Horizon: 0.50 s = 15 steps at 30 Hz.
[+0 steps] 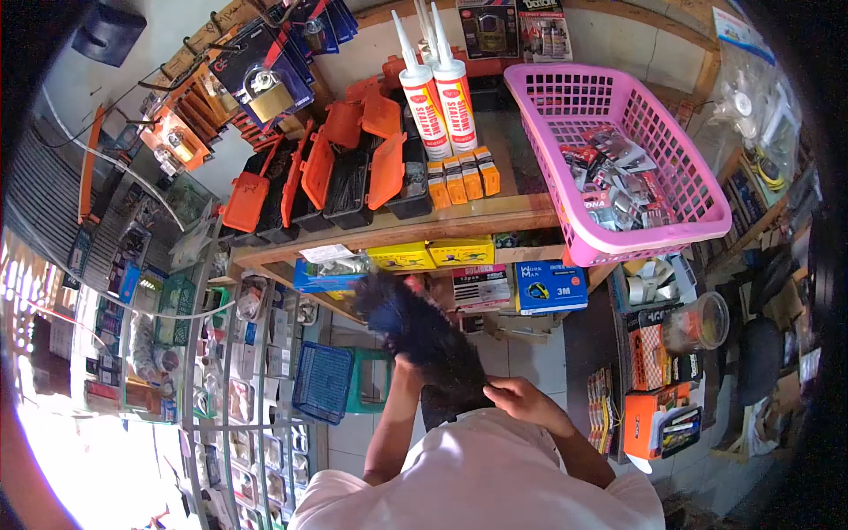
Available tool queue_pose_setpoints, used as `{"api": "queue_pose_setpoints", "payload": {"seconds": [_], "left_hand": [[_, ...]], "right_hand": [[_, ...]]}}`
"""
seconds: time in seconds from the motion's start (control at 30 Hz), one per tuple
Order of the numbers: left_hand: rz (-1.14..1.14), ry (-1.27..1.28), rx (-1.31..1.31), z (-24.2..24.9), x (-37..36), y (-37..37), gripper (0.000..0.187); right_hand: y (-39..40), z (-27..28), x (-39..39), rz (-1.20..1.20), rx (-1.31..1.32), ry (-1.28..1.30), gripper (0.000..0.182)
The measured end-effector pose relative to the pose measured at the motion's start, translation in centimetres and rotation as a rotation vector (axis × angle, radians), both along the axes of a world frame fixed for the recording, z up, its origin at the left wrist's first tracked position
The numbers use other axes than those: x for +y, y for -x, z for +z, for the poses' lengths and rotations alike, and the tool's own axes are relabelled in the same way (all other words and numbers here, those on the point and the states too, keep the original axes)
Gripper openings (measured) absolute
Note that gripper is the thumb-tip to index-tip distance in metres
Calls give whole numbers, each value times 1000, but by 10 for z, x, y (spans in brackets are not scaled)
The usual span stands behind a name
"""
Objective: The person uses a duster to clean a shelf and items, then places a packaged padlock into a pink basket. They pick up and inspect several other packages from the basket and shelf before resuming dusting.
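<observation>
A soft blue-black cloth-like bundle (428, 340) hangs in front of my body, its upper end blurred. My right hand (523, 403) is closed on the bundle's lower right edge, fingers pinched together. My left hand (405, 366) goes in at the bundle's left side; only the wrist area shows, and the fingers are hidden. Just beyond the bundle is a wooden shelf edge (397, 231), with yellow boxes (433, 254) and a blue tape-measure box (551, 288) beneath it.
A pink basket (565, 199) of small packets sits on the counter. Left of it stand silicone sealant tubes (455, 110), small orange boxes (465, 179) and black bins with orange lids (331, 168). A blue crate (320, 382) and green stool (371, 380) are low on the left.
</observation>
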<state>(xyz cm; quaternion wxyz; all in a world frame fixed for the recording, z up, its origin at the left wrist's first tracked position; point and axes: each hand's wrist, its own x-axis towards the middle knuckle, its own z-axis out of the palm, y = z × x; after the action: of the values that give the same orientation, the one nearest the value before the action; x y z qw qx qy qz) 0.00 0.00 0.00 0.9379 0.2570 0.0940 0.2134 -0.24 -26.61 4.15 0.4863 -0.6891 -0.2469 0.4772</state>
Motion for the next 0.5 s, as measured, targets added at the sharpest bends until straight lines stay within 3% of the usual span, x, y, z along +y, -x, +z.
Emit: {"api": "queue_pose_setpoints", "payload": {"seconds": [0.07, 0.1, 0.17, 0.2, 0.27, 0.4, 0.47, 0.5], "left_hand": [[-268, 112, -250, -47, 34, -1, 35], [-253, 137, -250, -44, 24, 3, 35], [-263, -322, -44, -32, 38, 4, 26], [-261, -325, -36, -9, 27, 8, 26], [-310, 122, -53, 44, -11, 8, 25], [-203, 218, 3, 23, -11, 4, 22], [-388, 505, -252, -7, 8, -1, 22], [-386, 504, -252, 0, 10, -1, 22]], "right_hand": [[-2, 7, -6, -39, -26, -111, 33], [1, 20, -19, -27, -21, -85, 33], [6, 33, -16, -22, -59, -141, 33], [8, 27, -14, -20, -51, -145, 33], [8, 6, -12, -28, -57, -46, 33], [16, -9, -2, 13, -66, -69, 34], [23, 5, -4, -36, -109, -135, 36], [22, 3, -8, -34, -108, -135, 36]]}}
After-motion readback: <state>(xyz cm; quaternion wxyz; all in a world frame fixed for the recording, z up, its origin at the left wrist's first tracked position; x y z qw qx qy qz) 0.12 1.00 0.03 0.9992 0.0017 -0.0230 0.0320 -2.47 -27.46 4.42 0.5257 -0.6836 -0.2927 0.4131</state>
